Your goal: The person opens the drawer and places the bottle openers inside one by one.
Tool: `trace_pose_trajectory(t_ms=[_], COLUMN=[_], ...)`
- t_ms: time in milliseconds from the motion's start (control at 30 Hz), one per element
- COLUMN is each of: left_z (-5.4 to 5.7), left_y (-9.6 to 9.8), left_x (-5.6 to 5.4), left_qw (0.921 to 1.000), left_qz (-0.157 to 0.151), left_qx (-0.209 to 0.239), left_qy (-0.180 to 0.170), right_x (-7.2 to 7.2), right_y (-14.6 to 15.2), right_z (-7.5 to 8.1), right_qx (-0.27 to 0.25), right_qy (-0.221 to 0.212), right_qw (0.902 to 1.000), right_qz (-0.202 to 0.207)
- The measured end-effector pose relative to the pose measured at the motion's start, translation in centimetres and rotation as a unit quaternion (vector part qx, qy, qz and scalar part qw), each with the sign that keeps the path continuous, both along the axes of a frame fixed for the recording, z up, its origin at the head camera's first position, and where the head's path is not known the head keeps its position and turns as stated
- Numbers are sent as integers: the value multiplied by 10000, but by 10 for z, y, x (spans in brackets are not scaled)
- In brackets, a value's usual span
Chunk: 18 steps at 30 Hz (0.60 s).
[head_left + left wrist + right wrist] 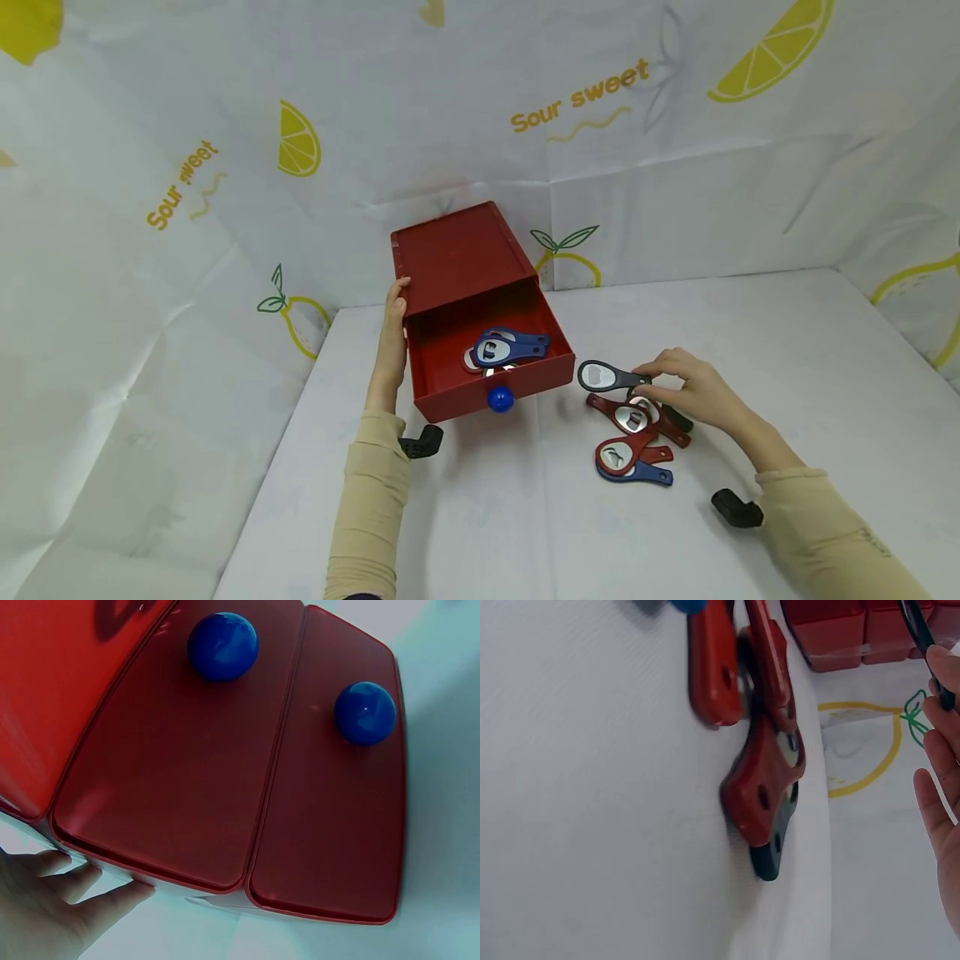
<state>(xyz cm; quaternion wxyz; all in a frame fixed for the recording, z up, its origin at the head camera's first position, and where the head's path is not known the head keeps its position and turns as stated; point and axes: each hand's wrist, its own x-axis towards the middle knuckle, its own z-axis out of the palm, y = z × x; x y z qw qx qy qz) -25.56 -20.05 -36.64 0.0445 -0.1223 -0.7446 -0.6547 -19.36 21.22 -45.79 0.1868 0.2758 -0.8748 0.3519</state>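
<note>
A red drawer cabinet [461, 254] stands at the back of the table with its top drawer [491, 400] pulled out. Blue bottle openers [495, 350] lie inside it, over others partly hidden. My left hand [388, 346] rests along the cabinet's left side; in the left wrist view its fingers [112, 904] touch that side, fairly straight. Between thumb and fingers, my right hand [697, 387] pinches a black bottle opener [600, 377] by its handle end, lifted right of the drawer. Below it is a pile of red bottle openers [618, 454], with blue and dark ones partly covered.
Two shut lower drawers with blue knobs [365, 712] show in the left wrist view. The white table [510, 533] meets a printed white backdrop [675, 208] behind the cabinet. A black device [737, 508] sits by the right wrist, another [422, 442] by the left.
</note>
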Motion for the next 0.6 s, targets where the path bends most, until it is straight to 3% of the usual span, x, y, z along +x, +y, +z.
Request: trace_pose_trajectory(t_ms=[200, 600], left_z=[0, -1], left_y=[0, 0], left_x=[0, 0], left_qw=[10000, 10000], left_qz=[-24, -22], left_qx=[-38, -36], left_qy=[67, 83], right_x=[2, -6], right_y=[-6, -21], right_z=[14, 43], right_qx=[-533, -1006], right_qy=[-291, -447], right_qw=[9980, 9918], right_qz=[-191, -649])
